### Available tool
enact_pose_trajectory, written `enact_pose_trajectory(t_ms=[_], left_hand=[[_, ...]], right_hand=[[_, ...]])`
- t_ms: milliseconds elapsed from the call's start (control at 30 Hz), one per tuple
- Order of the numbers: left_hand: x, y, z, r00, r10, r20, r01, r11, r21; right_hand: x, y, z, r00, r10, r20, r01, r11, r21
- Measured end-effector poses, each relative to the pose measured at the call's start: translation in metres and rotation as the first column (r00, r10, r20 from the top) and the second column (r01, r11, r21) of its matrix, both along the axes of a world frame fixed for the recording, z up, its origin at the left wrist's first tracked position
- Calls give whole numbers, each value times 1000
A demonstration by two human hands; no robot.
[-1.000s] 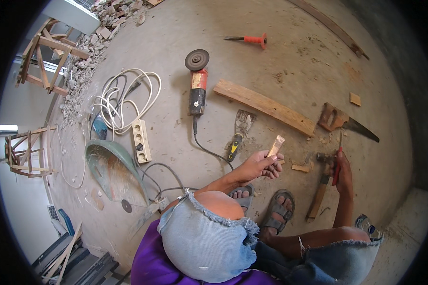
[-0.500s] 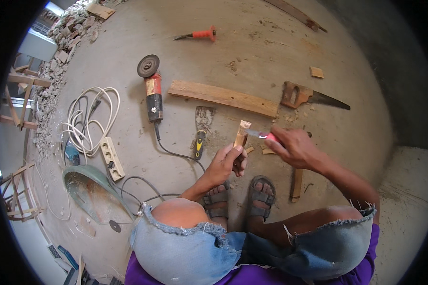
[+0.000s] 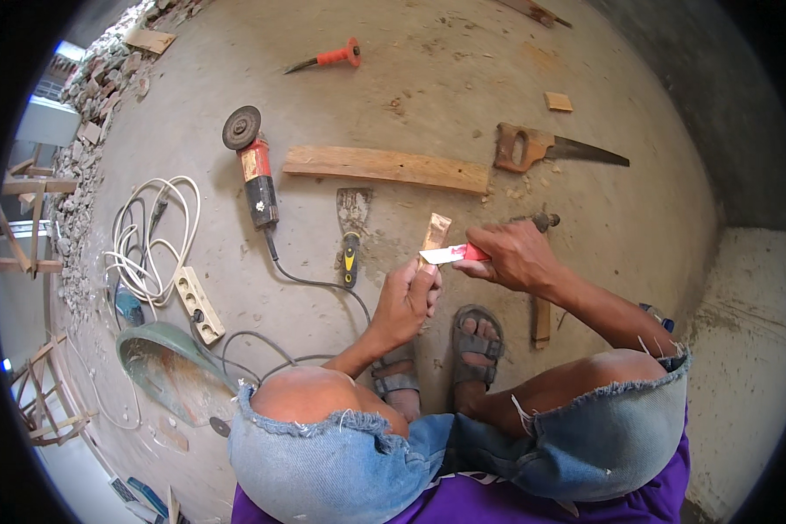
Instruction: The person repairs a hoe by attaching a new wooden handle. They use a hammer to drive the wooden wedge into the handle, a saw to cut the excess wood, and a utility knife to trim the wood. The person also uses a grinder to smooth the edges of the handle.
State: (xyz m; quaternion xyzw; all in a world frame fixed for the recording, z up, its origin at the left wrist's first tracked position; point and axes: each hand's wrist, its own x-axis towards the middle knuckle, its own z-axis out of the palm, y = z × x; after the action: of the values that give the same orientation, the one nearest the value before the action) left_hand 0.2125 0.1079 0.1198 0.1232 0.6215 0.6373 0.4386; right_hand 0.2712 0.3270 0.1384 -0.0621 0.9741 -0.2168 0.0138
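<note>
My left hand [image 3: 406, 301] is closed around the lower end of a short wood piece [image 3: 437, 229], whose pale cut end points away from me. My right hand [image 3: 522, 255] grips the red handle of a knife [image 3: 445, 254]. Its flat blade points left and lies across the wood, just above my left fingers. A hammer [image 3: 541, 323] lies on the floor under my right forearm, which hides part of its handle.
Beyond my hands lie a plank [image 3: 384, 168], a handsaw [image 3: 533, 150] and a chisel [image 3: 332, 56]. An angle grinder [image 3: 258, 179], scraper [image 3: 351, 236], power strip [image 3: 199, 306] with coiled cable and green scoop-like container [image 3: 153, 358] are to the left. Rubble [image 3: 96, 96] lines the far left.
The knife blade has moved down the wood piece, toward my left fingers, and its flat side now shows more. The whole view has shifted slightly, with the floor tools appearing farther left.
</note>
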Motion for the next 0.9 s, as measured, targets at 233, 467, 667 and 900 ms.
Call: enact_pose_trajectory(t_ms=[233, 467, 667, 900], left_hand=[[-12, 9, 6, 998, 27, 60, -30, 999, 39], [-10, -10, 18, 998, -12, 58, 11, 1000, 14], [-11, -22, 4, 995, -23, 97, 25, 999, -20], [-7, -4, 8, 999, -5, -42, 1, 995, -99]], right_hand=[[-16, 11, -12, 998, -36, -52, 36, 999, 0], [10, 185, 9, 699, -714, -38, 706, 697, -126], [-27, 61, 35, 862, -482, 156, 505, 836, -214], [2, -17, 6, 995, -92, 41, 96, 990, -106]])
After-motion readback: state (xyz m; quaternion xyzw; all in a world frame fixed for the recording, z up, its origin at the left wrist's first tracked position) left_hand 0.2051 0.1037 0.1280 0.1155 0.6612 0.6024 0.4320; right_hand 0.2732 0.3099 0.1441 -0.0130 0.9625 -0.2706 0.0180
